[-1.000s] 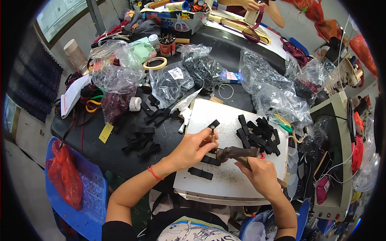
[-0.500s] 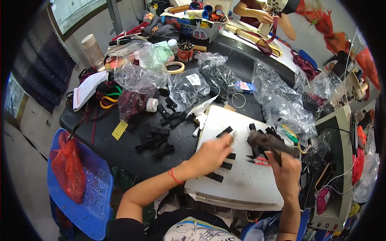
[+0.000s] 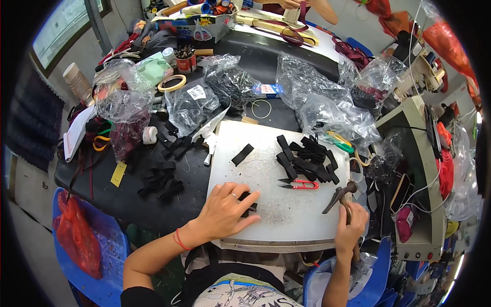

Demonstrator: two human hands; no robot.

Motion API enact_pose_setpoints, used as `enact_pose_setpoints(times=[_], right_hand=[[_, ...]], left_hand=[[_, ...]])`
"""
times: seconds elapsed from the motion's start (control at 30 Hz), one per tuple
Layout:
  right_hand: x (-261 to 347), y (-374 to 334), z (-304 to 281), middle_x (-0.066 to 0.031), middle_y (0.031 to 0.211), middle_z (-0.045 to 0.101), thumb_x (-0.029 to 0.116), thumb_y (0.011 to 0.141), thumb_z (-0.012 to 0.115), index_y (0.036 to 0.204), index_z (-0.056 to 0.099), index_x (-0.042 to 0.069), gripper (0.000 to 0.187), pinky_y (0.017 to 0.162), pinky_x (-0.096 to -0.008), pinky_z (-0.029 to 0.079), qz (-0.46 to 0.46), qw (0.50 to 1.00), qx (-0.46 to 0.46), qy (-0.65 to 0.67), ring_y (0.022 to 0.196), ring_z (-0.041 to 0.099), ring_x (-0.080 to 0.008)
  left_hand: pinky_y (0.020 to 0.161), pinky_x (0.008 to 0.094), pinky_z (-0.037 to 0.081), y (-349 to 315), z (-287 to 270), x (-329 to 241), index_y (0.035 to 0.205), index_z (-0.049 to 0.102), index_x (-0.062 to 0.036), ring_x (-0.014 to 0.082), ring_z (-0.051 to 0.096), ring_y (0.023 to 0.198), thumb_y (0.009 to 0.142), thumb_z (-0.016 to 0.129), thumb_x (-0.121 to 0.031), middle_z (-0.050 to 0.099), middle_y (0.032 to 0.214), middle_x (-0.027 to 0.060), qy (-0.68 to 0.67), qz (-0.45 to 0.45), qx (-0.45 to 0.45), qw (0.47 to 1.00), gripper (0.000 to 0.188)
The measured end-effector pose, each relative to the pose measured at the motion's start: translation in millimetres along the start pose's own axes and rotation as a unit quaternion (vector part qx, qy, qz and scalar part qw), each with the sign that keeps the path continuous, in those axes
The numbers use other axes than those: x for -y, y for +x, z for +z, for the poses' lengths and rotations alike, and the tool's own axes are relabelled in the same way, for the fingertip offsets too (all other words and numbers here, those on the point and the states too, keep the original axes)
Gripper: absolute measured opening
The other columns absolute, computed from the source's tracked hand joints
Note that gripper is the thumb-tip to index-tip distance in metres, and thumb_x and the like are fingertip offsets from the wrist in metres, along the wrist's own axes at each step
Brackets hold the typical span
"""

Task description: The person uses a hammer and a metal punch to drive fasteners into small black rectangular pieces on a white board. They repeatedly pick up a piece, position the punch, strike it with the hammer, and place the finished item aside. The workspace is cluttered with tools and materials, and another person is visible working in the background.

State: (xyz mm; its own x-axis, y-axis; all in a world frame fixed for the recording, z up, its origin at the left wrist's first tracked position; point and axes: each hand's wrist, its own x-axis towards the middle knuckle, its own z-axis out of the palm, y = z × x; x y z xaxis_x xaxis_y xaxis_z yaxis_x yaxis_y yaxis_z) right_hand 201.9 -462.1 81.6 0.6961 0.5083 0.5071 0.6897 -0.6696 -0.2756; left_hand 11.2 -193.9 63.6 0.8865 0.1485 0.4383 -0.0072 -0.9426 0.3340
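My left hand (image 3: 227,210) lies on the near left part of a white board (image 3: 286,215), fingers spread, a red cord round its wrist. Black strap pieces (image 3: 249,201) show beside and under its fingers. Over the board's right edge, my right hand (image 3: 352,225) is closed round the handle of a hammer (image 3: 340,195), its head raised toward the board. A single black strap piece (image 3: 242,154) lies farther back. Red-handled thread snips (image 3: 300,184) rest in front of a pile of black strap pieces (image 3: 309,159).
More black strap pieces (image 3: 161,181) lie on the dark table (image 3: 194,197) left of the board. Clear plastic bags (image 3: 327,100) and green-handled scissors (image 3: 339,142) are behind it. A blue chair (image 3: 110,250) holds a red bag. Across the table another person's hands (image 3: 291,4) show.
My left hand has come down from beside the single strap piece to the near left strap pieces. My right hand has moved the hammer away from the pile, nearer me. The view has shifted.
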Motion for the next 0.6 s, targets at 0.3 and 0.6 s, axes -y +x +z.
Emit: enact_pose_setpoints(times=[0.3,0.6], right_hand=[[110.4,75.7,84.3,-0.0097,0.101,0.060,0.014,0.081,0.069,0.112,0.061,0.005,0.033,0.080,-0.0387,0.041,-0.170,0.983,0.061,0.039,0.093,0.054,-0.0261],[123.4,32.7,75.1,-0.0039,0.097,0.062,0.006,0.079,0.066,0.106,0.065,0.008,0.027,0.082,-0.0386,0.038,-0.265,0.949,0.122,0.117,0.094,0.056,-0.0216]], left_hand=[[0.077,0.0399,0.041,-57.6,-32.1,72.0,0.099,0.064,-0.0075,0.0288,0.052,0.089,0.080,0.070,-0.018,0.057,0.098,0.0082,0.178,-0.255,-0.120,0.943,0.022],[0.084,0.0403,0.042,-64.8,-61.3,77.3,0.105,0.065,-0.0034,0.0317,0.050,0.097,0.075,0.077,-0.017,0.054,0.107,0.0144,0.145,-0.293,-0.102,0.939,0.035]])
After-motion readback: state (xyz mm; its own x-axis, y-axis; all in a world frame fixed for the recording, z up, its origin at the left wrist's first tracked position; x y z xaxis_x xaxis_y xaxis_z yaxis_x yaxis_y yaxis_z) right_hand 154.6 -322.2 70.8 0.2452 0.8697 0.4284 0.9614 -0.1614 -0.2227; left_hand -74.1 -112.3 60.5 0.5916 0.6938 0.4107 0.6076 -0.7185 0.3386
